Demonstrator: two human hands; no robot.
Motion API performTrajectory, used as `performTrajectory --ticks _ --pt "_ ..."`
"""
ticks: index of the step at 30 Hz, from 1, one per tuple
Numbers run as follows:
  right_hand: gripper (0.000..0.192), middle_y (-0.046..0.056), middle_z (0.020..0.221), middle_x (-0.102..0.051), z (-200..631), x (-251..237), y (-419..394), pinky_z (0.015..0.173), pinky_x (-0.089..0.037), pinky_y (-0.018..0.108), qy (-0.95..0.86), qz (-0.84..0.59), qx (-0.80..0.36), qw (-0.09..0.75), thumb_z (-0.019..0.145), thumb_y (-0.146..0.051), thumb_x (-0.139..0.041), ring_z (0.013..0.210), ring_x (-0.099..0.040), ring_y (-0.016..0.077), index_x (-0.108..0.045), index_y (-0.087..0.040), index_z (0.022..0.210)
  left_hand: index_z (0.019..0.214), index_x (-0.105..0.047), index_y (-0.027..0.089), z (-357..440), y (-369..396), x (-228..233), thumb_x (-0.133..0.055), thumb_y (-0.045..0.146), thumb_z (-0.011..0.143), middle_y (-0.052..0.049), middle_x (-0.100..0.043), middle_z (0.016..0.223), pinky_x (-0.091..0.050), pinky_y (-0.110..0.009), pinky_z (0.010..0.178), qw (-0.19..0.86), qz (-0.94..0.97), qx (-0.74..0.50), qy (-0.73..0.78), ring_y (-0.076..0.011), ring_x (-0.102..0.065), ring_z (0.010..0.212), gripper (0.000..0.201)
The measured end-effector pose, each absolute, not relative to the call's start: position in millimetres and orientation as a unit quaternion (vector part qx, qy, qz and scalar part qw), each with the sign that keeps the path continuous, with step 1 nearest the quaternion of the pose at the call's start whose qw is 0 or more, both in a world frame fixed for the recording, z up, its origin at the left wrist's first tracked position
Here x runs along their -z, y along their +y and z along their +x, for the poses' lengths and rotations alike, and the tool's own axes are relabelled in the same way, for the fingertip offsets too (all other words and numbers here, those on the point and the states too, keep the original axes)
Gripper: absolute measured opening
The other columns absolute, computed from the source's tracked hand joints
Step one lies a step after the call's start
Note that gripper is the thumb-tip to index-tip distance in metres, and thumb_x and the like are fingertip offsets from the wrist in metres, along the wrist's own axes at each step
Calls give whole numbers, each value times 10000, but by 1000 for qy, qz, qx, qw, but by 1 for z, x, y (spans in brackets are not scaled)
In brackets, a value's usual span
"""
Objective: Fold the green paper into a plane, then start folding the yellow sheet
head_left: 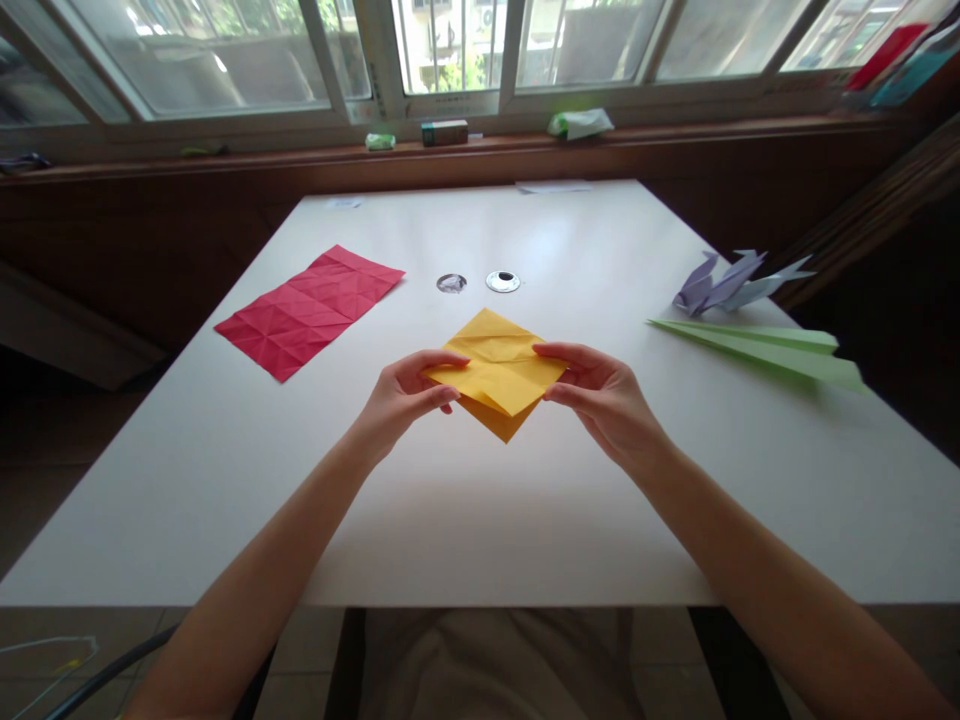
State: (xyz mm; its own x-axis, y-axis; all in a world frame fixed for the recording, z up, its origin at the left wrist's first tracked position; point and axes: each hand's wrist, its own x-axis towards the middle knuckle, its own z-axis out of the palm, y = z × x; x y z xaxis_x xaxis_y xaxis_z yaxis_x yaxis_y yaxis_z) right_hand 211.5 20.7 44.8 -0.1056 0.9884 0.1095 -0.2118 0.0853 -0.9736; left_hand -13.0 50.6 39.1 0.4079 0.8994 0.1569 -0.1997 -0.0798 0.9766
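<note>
A folded yellow paper [496,368] is held just above the white table [480,500], near its middle. My left hand [405,392] pinches the paper's left corner between thumb and fingers. My right hand [600,392] pinches the right corner the same way. The paper is a diamond shape with creases across its top layer and a darker orange layer showing underneath at the bottom tip.
A creased red sheet [309,308] lies flat at the left. A purple folded paper figure [724,282] and a long green folded paper [765,348] lie at the right. Two round cable holes [477,282] sit behind the yellow paper. Small items rest on the windowsill [450,150].
</note>
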Motion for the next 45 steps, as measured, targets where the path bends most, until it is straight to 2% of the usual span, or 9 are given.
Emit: performTrajectory --ticks 11,16,20,26,30,32,36,40,45 --pt "121 11 701 -666 210 -43 21 555 -489 229 -514 -420 -528 529 653 -303 -719 598 -588 105 -702 -209 727 751 -691 163 -11 54 -29 -644 443 708 -9 -607 641 -439 -183 526 542 554 -522 357 -89 -523 578 288" --pt "171 6 628 -639 208 -41 21 488 -468 214 -522 -451 -477 544 703 -351 -674 527 -555 90 -670 -180 684 800 -676 172 -5 50 -28 -595 419 761 -3 -591 668 -429 -191 528 508 570 -521 381 -95 -518 592 263" --pt "229 1 600 -613 207 -40 20 453 -454 227 -525 -471 -443 553 702 -397 -662 510 -544 103 -627 -173 669 717 -661 167 -1 46 -25 -588 425 763 2 -581 660 -405 -191 541 483 572 -527 401 -102 -506 624 272" --pt "217 6 721 -620 203 -37 20 570 -455 240 -533 -489 -371 583 716 -386 -651 667 -560 124 -588 -188 654 783 -667 179 4 43 -23 -608 437 741 -13 -644 771 -458 -229 636 510 545 -532 401 -137 -571 730 268" --pt "189 -20 638 -575 202 -34 19 545 -446 234 -520 -486 -377 593 693 -358 -680 619 -549 114 -575 -201 678 1154 -548 254 5 41 -26 -616 388 756 -31 -676 874 -496 -260 684 555 516 -529 382 -157 -615 790 425" --pt "182 -23 663 -591 203 -33 19 566 -464 237 -513 -477 -382 603 679 -338 -695 642 -570 118 -572 -208 708 1217 -496 249 4 40 -29 -607 368 770 -42 -685 872 -506 -272 697 563 519 -520 379 -170 -627 806 476" --pt "218 -19 701 -630 204 -34 18 602 -500 254 -516 -466 -391 602 668 -305 -705 688 -610 135 -580 -219 825 1062 -614 195 4 39 -31 -649 317 737 -63 -684 933 -514 -280 724 539 547 -523 369 -197 -628 869 349" --pt "188 -7 763 -638 203 -37 17 684 -523 284 -548 -475 -339 600 655 -275 -713 720 -612 135 -601 -200 785 1022 -643 214 5 37 -30 -680 259 708 -43 -674 994 -518 -293 780 505 566 -539 365 -199 -614 935 319" --pt "240 -15 793 -656 200 -39 12 728 -529 287 -550 -474 -335 599 669 -248 -702 733 -617 126 -638 -232 900 971 -678 227 7 31 -29 -641 247 746 -30 -678 994 -527 -275 780 485 625 -494 361 -193 -617 931 229"
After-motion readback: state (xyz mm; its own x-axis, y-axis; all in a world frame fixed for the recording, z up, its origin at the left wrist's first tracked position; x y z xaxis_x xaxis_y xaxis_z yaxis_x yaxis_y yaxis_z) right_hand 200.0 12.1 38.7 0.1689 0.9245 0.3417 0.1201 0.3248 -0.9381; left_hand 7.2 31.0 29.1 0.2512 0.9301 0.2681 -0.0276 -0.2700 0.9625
